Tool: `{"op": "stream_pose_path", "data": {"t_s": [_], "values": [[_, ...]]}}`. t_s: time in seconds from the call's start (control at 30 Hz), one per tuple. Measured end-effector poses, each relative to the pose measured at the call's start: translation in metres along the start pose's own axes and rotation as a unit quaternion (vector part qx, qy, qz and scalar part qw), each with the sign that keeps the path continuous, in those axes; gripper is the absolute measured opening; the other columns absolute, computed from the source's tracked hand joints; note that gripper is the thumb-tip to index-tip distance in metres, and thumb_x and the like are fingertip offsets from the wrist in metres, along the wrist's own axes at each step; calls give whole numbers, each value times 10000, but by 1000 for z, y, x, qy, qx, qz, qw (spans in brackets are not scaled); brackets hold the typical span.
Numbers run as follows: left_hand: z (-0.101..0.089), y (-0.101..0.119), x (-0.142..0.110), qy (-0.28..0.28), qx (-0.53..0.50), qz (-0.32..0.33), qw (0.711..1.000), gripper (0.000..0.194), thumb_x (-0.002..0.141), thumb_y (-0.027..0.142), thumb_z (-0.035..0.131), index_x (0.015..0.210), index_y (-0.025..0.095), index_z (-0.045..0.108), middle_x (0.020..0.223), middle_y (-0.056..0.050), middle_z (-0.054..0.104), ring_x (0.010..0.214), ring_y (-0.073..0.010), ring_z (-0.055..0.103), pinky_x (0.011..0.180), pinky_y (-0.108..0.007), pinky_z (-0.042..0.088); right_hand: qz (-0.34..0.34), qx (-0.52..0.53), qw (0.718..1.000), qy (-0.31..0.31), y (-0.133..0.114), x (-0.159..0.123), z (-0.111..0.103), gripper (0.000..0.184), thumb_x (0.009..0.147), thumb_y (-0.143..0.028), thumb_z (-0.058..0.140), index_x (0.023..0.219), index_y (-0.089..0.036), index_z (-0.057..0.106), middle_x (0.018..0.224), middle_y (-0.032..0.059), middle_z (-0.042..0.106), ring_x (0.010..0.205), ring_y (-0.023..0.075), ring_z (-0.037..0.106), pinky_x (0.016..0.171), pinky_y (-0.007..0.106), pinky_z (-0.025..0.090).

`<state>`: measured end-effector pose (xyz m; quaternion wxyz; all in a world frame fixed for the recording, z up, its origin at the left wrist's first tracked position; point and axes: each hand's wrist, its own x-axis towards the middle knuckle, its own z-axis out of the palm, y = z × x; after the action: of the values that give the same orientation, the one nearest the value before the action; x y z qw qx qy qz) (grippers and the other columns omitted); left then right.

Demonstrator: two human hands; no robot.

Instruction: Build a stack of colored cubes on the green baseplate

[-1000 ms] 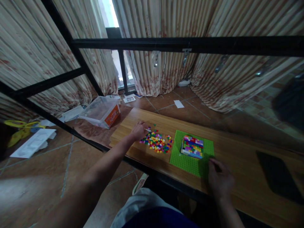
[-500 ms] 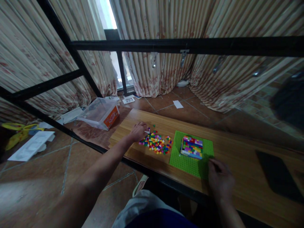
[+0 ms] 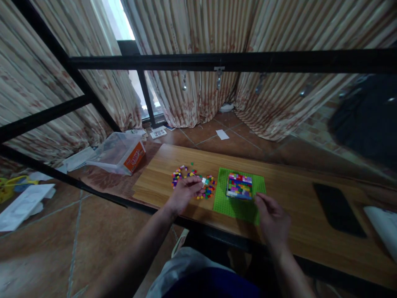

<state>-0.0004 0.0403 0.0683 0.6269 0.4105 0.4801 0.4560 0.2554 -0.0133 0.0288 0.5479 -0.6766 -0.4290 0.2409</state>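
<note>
Pinched between the fingertips of my left hand (image 3: 185,192) are small white and teal toy bricks (image 3: 204,181), held over a loose pile of colourful bricks (image 3: 210,191). To the right lies a green studded baseplate (image 3: 223,200). On it stands a low rectangular block of multicoloured bricks (image 3: 240,186) built in layers. My right hand (image 3: 274,215) hovers at the baseplate's right edge, thumb and forefinger pressed together. Whether those fingers hold anything is too small to make out.
The wooden bench (image 3: 291,198) carries a dark flat slab (image 3: 338,209) at the right. A clear plastic bin (image 3: 116,153) with an orange label sits beyond its left end. Black metal bars (image 3: 173,62) cross in front of striped curtains. White trays (image 3: 26,203) lie on the floor.
My left hand has lifted from the pile's far left and moved right, carrying the white and teal bricks. My right hand stays pinched by the baseplate. The view has turned slightly right.
</note>
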Motion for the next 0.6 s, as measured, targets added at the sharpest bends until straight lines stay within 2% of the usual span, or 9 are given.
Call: {"op": "stream_pose_path", "data": {"t_s": [0.13, 0.2, 0.33, 0.6], "values": [[30, -3, -24, -36, 4, -20, 999, 352, 680, 455, 805, 833, 165, 677, 734, 2, 652, 647, -114, 608, 650, -257, 504, 9, 115, 984, -137, -46, -28, 24, 324, 775, -471, 709, 1000, -240, 733, 963, 48, 749, 869, 193, 669, 797, 339, 514], [39, -7, -33, -74, 14, -28, 997, 338, 692, 468, 794, 815, 172, 686, 708, 6, 640, 637, -109, 589, 643, -246, 492, 25, 135, 977, -161, -55, -38, 31, 289, 759, -460, 728, 952, -245, 741, 875, 25, 743, 805, 180, 659, 750, 320, 515], [47, -19, -46, -96, 12, -39, 995, 303, 710, 456, 778, 798, 178, 697, 694, 8, 631, 613, -102, 558, 621, -237, 471, 62, 130, 974, -176, -52, -51, 28, 240, 764, -461, 720, 845, -237, 749, 781, 12, 731, 733, 173, 640, 688, 304, 508], [56, -38, -54, -110, 29, -83, 990, 286, 702, 438, 757, 747, 167, 677, 610, 22, 585, 559, -98, 505, 585, -233, 395, 128, 157, 960, -194, -37, -64, 14, 279, 704, -458, 779, 855, -224, 753, 780, 16, 723, 723, 171, 648, 682, 301, 522]]}}
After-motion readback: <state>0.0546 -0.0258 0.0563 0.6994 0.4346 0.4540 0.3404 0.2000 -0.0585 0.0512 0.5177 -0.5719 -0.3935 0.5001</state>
